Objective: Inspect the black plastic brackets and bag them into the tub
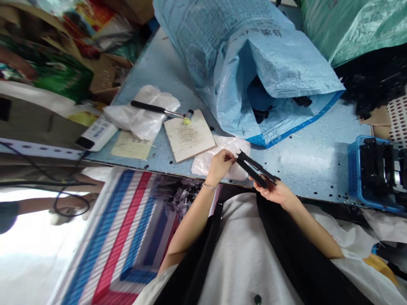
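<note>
A long, narrow black plastic part (252,170), made of two bars lying side by side, is held slantwise above the table's front edge. My right hand (271,191) grips its lower right end, with the fingers wrapped round from below. My left hand (221,165), with a chain bracelet at the wrist, is closed in a pinch at the part's upper left end. Those fingertips touch or nearly touch the part, and whatever lies between them is hidden. Beneath my left hand is a clear plastic bag (203,163).
A hammer (159,109) rests across a crumpled bag and a worn square board (190,137). Behind lies a large blue woven sack (270,72) with black parts inside. Right: a blue basket (354,169) of black parts. Below left: a striped bag (127,237). Another person's hand (19,63) shows far left.
</note>
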Motion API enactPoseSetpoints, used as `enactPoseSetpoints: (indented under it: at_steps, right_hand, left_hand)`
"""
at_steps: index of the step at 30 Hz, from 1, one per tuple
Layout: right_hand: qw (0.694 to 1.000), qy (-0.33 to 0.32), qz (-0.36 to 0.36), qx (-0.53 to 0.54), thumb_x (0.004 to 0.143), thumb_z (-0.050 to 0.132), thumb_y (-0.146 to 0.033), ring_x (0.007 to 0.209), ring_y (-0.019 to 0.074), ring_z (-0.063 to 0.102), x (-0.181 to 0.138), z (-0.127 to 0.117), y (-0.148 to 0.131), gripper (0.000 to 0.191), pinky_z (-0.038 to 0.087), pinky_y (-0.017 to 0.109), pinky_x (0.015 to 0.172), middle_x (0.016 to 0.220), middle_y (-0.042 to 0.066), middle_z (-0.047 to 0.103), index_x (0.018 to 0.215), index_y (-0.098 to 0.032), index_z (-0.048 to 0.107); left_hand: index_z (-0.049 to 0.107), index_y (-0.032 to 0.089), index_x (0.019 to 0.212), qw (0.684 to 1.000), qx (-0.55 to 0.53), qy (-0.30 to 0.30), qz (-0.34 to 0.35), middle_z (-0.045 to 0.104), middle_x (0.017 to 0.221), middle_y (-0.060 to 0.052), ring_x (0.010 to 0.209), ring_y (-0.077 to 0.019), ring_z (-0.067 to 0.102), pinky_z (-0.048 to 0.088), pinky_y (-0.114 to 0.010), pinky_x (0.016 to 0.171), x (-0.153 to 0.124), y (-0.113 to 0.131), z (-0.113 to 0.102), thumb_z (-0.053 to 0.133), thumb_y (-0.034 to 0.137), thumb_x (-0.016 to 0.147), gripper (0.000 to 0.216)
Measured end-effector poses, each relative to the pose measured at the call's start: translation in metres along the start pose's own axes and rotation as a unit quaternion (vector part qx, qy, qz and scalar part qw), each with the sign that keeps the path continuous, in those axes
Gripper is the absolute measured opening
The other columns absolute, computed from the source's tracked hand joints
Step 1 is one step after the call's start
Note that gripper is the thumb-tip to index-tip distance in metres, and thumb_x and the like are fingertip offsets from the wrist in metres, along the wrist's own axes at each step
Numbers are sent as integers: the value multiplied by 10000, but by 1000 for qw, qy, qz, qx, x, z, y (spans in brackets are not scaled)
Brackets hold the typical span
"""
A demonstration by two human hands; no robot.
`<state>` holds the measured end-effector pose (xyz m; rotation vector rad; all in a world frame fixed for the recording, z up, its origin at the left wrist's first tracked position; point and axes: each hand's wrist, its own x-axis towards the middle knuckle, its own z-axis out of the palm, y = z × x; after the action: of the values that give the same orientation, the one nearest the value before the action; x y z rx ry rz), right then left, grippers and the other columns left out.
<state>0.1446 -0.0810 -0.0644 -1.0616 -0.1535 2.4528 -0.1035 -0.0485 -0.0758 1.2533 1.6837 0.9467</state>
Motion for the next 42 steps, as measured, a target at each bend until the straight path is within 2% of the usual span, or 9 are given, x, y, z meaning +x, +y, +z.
enactPoseSetpoints:
  at_steps: [4,11,16,20,23,33,37,40,42]
  right_hand:
    - [997,50,-20,52,960,521,-170,680,124,686,-2,-1,1,180,527,148,458,923,96,759,974,-142,698]
    - [992,-67,95,52,1039,398,-213,557,76,599,17,10,4,292,514,115,461,796,61,711,1070,-91,662]
    - [989,-28,-58,-137,983,540,-289,507,66,533,41,20,11,166,497,137,475,696,-1,633,926,-155,620]
    - [937,61,-213,-269,868,705,-314,668,118,589,25,34,5,153,541,228,662,762,-8,634,876,-192,614]
    - [831,89,-297,-462,882,645,-283,854,185,624,4,45,1,119,526,323,827,906,32,685,966,-200,653]
    - [806,-237,-197,-505,947,608,-377,834,170,707,-16,86,-5,299,580,303,782,1016,18,750,1187,-213,678]
    - [723,54,-374,-578,1009,491,-313,842,179,705,15,64,-86,316,586,338,803,1075,67,741,1238,-200,677]
    - [540,249,-410,-691,966,415,-57,1188,214,613,54,42,-159,417,469,376,1076,1306,135,654,1315,-133,629]
    - [501,278,-398,-716,901,394,52,1324,257,510,78,34,-197,525,381,411,1153,1471,193,533,1375,-71,582]
  left_hand:
    - [687,190,902,985,107,21,136,728,982,-73,957,-212,687,568,-382,910,-13,-1,-13,497,102,860,214]
    - [618,154,1348,957,169,-1,236,620,1397,-139,1349,-231,578,479,-435,1174,-21,3,-16,420,11,884,524]
    - [494,222,1500,929,121,-86,338,573,1465,-118,1392,-204,544,471,-394,1192,-57,22,-5,394,37,965,575]
    - [364,281,1585,919,94,-149,353,529,1503,-118,1405,-214,532,496,-401,1171,-84,33,6,442,26,930,708]
    - [350,268,1588,914,142,-169,340,533,1480,-142,1373,-253,560,532,-435,1130,-95,43,-2,517,56,887,752]
    - [732,321,1087,943,217,-105,228,767,1091,-25,987,-220,748,621,-349,924,-144,74,-117,589,286,934,212]
    - [755,274,953,954,247,-169,33,791,1008,-49,947,-257,753,611,-348,863,-135,22,-163,544,416,890,261]
    - [749,216,968,915,332,-215,-81,790,1065,-102,1005,-296,743,573,-411,938,-115,-25,-153,492,392,854,332]
    - [743,172,1014,894,375,-213,-119,771,1147,-155,1106,-336,717,528,-461,1016,-102,-41,-133,487,364,832,368]
